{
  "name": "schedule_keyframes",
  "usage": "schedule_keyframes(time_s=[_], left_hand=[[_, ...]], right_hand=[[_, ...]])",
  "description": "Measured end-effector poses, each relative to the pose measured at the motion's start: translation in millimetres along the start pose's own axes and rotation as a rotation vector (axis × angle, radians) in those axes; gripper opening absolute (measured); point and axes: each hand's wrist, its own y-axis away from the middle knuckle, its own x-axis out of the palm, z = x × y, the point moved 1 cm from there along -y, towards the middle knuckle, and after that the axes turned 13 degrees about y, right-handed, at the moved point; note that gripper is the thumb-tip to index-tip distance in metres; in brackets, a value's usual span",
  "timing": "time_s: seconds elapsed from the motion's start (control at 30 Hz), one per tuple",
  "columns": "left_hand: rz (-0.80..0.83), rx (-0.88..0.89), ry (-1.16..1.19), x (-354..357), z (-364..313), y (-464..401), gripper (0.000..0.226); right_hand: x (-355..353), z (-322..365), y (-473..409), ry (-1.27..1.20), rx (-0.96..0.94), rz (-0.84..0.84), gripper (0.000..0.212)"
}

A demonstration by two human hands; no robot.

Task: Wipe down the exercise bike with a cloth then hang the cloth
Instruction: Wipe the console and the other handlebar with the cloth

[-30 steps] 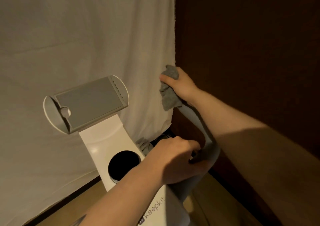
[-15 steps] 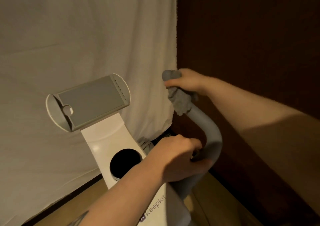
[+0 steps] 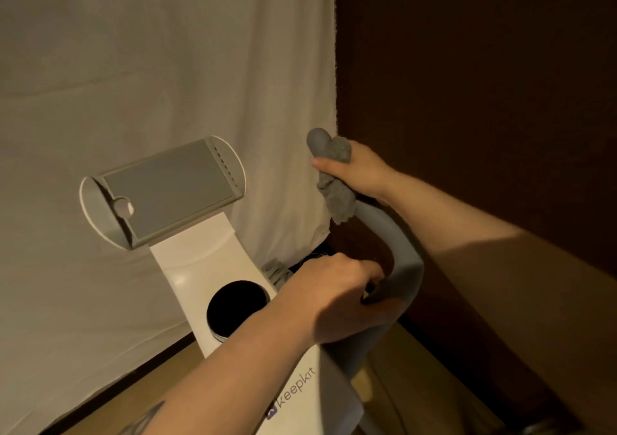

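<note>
The white exercise bike [image 3: 197, 261] stands before me, with a grey screen [image 3: 167, 190] on its post and a round black cup holder [image 3: 235, 306] below. A curved grey handlebar [image 3: 400, 261] rises on the right to a rounded tip. My right hand [image 3: 360, 170] grips a grey cloth [image 3: 337, 197] wrapped round the handlebar just under that tip; the cloth's end hangs below my fingers. My left hand [image 3: 337, 301] grips the lower bend of the same handlebar. More grey fabric shows behind my left hand.
A pale sheet [image 3: 150, 77] hangs behind the bike. A dark brown wall [image 3: 484, 94] runs close along the right of the handlebar. Wooden floor [image 3: 400, 378] shows below, at the bike's base.
My right hand has slid the cloth down from over the handlebar's tip, so the bare rounded tip now shows above it. My left hand has kept its grip.
</note>
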Motion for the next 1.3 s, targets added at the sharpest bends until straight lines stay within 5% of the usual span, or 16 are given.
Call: schedule_keyframes(time_s=[0.1,0.17,0.3,0.47,0.6,0.77,0.9,1.0,1.07,1.13,1.3], left_hand=[[0.006,0.001,0.008,1,1,-1,0.044],[0.006,-0.012,0.020,1,3,-2,0.040],[0.009,-0.001,0.021,0,2,-1,0.030],[0.017,0.017,0.060,-1,3,-1,0.036],[0.009,0.019,0.068,-1,0,2,0.044],[-0.006,0.009,0.065,-4,-3,3,0.041],[-0.011,0.003,0.078,-5,-6,2,0.038],[-0.015,0.008,0.070,-3,-5,4,0.039],[-0.016,0.007,0.069,-3,-6,3,0.040],[-0.027,0.001,0.086,-4,-7,1,0.041],[-0.028,0.010,0.102,-1,-7,4,0.042]], right_hand=[[-27,11,7,0.296,0.133,0.251,0.063],[-31,16,2,0.324,0.160,0.250,0.077],[5,-9,20,0.086,0.109,-0.008,0.056],[-24,-5,36,0.311,0.310,0.301,0.067],[2,-27,63,0.058,0.229,-0.030,0.043],[-15,-24,69,0.150,0.362,0.141,0.083],[0,-26,84,-0.084,0.332,-0.091,0.058],[10,-38,115,0.144,0.329,-0.227,0.061],[5,-42,111,0.195,0.379,-0.174,0.065],[1,-33,104,0.025,0.425,-0.151,0.070],[28,-39,149,-0.157,0.445,-0.406,0.065]])
